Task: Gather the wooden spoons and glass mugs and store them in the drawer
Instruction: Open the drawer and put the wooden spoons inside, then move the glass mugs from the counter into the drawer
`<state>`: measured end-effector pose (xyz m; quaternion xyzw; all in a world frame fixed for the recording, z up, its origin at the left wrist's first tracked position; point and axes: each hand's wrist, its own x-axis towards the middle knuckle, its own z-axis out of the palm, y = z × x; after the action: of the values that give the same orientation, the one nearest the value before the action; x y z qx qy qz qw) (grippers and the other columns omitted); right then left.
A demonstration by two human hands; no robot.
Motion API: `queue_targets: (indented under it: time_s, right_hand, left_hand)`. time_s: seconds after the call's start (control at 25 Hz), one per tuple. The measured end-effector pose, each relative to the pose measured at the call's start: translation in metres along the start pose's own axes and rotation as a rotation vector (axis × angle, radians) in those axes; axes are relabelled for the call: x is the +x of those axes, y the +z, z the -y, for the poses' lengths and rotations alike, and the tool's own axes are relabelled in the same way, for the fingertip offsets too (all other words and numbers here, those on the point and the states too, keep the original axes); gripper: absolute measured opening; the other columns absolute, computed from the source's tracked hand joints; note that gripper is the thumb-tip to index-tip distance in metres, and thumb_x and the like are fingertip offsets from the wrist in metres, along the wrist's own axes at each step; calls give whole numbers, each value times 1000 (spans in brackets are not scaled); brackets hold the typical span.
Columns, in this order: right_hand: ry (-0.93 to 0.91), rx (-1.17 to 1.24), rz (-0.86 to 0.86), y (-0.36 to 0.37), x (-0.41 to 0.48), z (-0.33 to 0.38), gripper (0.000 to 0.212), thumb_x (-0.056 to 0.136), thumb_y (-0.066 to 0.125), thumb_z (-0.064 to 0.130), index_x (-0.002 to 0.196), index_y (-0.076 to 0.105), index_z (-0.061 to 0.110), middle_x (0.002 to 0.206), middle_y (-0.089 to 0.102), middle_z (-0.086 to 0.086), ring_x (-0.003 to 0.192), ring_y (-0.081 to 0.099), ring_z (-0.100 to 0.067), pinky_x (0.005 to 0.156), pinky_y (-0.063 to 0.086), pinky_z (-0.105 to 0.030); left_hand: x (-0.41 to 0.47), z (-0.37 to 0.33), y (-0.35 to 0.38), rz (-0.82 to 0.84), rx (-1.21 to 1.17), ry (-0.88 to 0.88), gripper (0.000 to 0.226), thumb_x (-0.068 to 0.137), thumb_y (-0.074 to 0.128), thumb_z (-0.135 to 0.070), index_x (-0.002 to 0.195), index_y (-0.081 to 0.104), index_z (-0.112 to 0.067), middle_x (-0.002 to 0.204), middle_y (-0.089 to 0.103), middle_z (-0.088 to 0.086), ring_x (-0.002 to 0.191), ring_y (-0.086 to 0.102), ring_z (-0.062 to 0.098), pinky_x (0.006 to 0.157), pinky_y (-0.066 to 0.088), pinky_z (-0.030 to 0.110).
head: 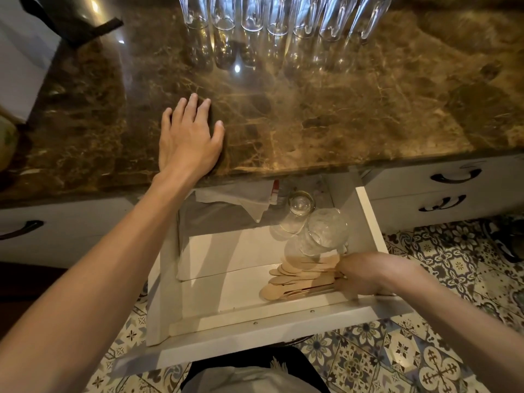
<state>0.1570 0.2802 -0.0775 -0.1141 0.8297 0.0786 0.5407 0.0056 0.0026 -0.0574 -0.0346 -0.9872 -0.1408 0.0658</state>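
The white drawer (255,333) stands pulled open below the brown marble counter (326,114). Inside, at its right side, several wooden spoons (295,276) lie in a pile with their bowls pointing left. My right hand (365,275) is in the drawer's right front corner, its fingers curled around the spoon handles. Two glass mugs lie behind the spoons: one (323,236) on its side just above the pile, another (297,209) further back. My left hand (188,137) rests flat on the counter with fingers spread, holding nothing.
A row of several tall clear glasses (278,15) stands at the counter's back edge. White folded cloth or paper (241,199) lies at the drawer's back. Closed white drawers with dark handles (456,175) flank the open one. A dark object (76,15) sits at the counter's far left.
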Motion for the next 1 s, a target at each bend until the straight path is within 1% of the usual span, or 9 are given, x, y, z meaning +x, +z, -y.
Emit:
queue_targets:
  time_s: [0.08,0.2,0.32,0.44,0.48,0.64,0.76,0.92,1.0]
  right_hand:
    - [-34,31,13,-18,-21,0,38,96,41,41,111,62,14,104,62,0,93,59,-18,83,49,-31]
    - [-149,115,-48,-59,-60,2,41,94,40,51,115,63,23,111,66,7,95,61,-9,87,49,-28]
    - [-235,207,-256,-112,-89,5,38,90,44,56,115,61,33,110,64,16,95,59,-1,86,50,-26]
    - [-324,321,-536,-165,-98,12,32,88,50,52,112,62,34,99,63,21,85,57,6,65,47,-11]
    - [-355,368,-634,-182,-96,15,31,88,51,50,111,62,33,97,62,22,85,56,7,64,45,-10]
    - [-466,606,-936,-244,-74,32,24,89,56,39,107,63,25,92,61,17,84,58,4,65,42,-12]
    - [-497,836,-1133,-285,-41,48,23,90,59,35,106,64,20,96,66,6,85,63,-6,70,49,-19]
    - [-538,1206,-1155,-327,9,63,17,91,59,28,102,61,16,102,66,-3,85,63,-15,65,49,-21]
    - [-519,1342,-1154,-345,31,66,13,90,60,28,100,60,20,101,65,-2,86,65,-17,71,54,-27]
  left_hand:
    - [0,0,0,-2,8,-4,55,98,29,-40,146,29,-13,155,24,10,144,17,23,118,8,41]
    - [2,-1,0,-12,5,-9,55,97,31,-40,145,30,-13,155,26,10,143,18,24,118,9,41]
    - [3,0,-1,-27,-29,-13,55,96,37,-39,144,34,-12,153,30,11,141,22,24,117,12,40]
    - [5,1,-5,-39,-106,-24,54,94,44,-39,141,39,-14,151,34,10,139,26,24,117,14,38]
    - [5,2,-6,-41,-139,-27,53,94,47,-39,140,41,-15,150,35,9,139,27,23,116,14,38]
    - [15,7,-10,-32,-317,-72,46,90,56,-35,132,51,-17,145,43,6,135,33,22,112,22,35]
    - [47,17,-21,-81,-567,-189,38,88,59,-32,125,57,-21,131,56,3,121,49,18,99,35,27]
    - [111,26,-38,-218,-926,-333,31,92,53,-28,122,59,-22,119,64,-1,105,58,10,91,44,23]
    - [142,32,-41,-252,-1016,-368,30,94,49,-27,122,58,-20,117,63,-2,107,59,13,95,47,31]
